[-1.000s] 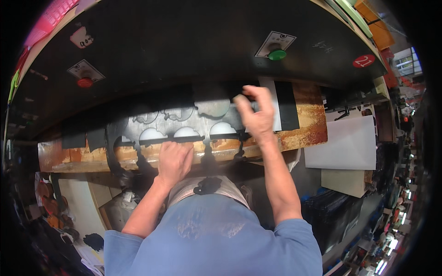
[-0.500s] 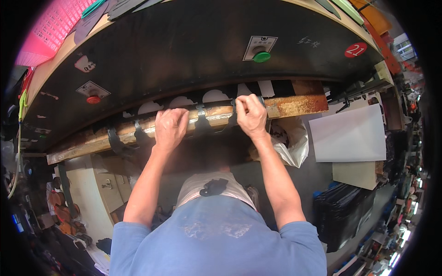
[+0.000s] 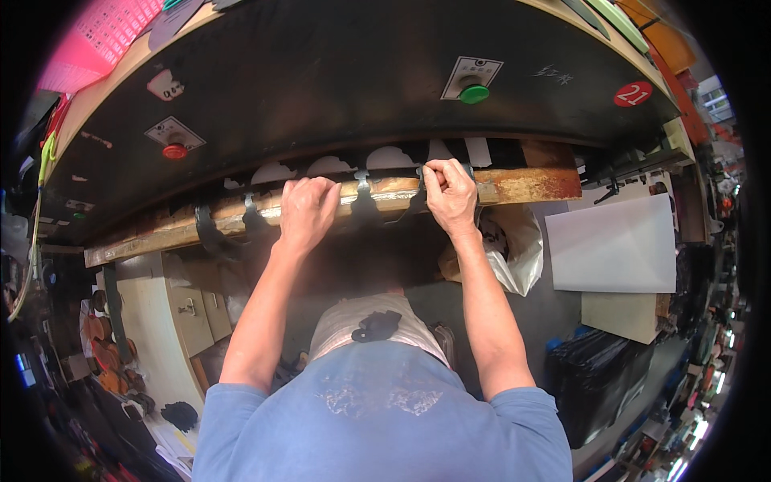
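Observation:
A long worn wooden bar [image 3: 530,185] runs across in front of me, with several dark, thin, shaped strips [image 3: 365,197] draped over its edge. My left hand [image 3: 308,210] is closed at the bar, between two of these strips. Its fingers curl away from view, hiding what they hold, if anything. Farther right, my right hand [image 3: 453,199] pinches a dark strip [image 3: 419,196] between thumb and fingers at the bar's top edge. Pale rounded shapes [image 3: 389,157] show through the gap behind the bar.
Above the bar, a black panel carries a red button [image 3: 174,151] and a green button [image 3: 474,94]. A pink basket [image 3: 100,44] stands at the upper left. To the right are a plastic bag [image 3: 522,249], a white sheet [image 3: 614,245] and black bags [image 3: 598,377].
The view has shifted a little, so the bar and panel sit slightly more to the right. Both hands remain at the bar, and the right fingers have changed their pinch on the strip slightly.

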Demonstrator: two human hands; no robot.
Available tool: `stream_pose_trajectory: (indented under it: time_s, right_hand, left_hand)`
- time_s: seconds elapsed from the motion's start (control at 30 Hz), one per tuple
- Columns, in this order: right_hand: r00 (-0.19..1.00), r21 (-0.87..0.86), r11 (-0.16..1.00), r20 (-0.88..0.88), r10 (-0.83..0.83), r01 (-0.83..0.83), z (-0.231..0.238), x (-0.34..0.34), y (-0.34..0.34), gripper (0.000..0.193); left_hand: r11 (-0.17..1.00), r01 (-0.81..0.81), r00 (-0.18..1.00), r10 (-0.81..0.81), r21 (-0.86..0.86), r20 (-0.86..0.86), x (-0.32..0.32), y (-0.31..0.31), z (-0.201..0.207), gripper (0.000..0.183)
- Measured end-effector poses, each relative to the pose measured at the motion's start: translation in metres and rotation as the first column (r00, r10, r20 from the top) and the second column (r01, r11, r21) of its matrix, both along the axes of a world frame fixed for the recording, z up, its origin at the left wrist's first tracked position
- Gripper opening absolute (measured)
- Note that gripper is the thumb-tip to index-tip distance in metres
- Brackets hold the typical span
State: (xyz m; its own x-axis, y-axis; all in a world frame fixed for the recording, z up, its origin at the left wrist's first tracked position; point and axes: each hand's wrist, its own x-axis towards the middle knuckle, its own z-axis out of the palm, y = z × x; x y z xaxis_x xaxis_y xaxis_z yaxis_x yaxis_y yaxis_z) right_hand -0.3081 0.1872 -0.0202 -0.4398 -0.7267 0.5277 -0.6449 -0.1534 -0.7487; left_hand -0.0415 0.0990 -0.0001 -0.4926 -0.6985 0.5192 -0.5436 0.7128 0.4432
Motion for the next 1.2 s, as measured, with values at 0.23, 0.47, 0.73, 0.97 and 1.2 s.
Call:
stream_pose_trajectory:
  time_s: [0.23,0.47,0.73,0.97,1.2]
  right_hand:
    - [0.954,0.110,0.993,0.300,0.004,-0.038,0.013,0.000,0.013,0.007]
    - [0.977,0.024,0.992,-0.172,0.123,-0.120,0.015,0.040,-0.007,0.054]
    - [0.922,0.181,0.983,-0.370,0.110,-0.045,0.009,0.080,-0.036,0.085]
    - [0.988,0.245,0.957,0.030,0.153,-0.156,0.036,0.006,-0.042,0.083]
    - [0.925,0.234,0.970,-0.351,0.143,-0.061,0.003,-0.025,-0.028,0.081]
  left_hand:
    - [0.999,0.017,1.000,-0.016,0.035,-0.021,0.004,0.013,0.000,0.014]
    - [0.922,0.058,0.983,-0.120,0.383,0.141,0.022,0.036,0.024,0.019]
    - [0.999,0.035,0.991,-0.031,-0.031,0.130,0.005,-0.015,-0.004,0.041]
    - [0.995,0.036,0.993,-0.046,0.091,0.108,0.006,-0.038,-0.016,0.044]
    - [0.994,0.033,0.990,-0.047,0.106,0.130,0.003,-0.032,-0.015,0.043]
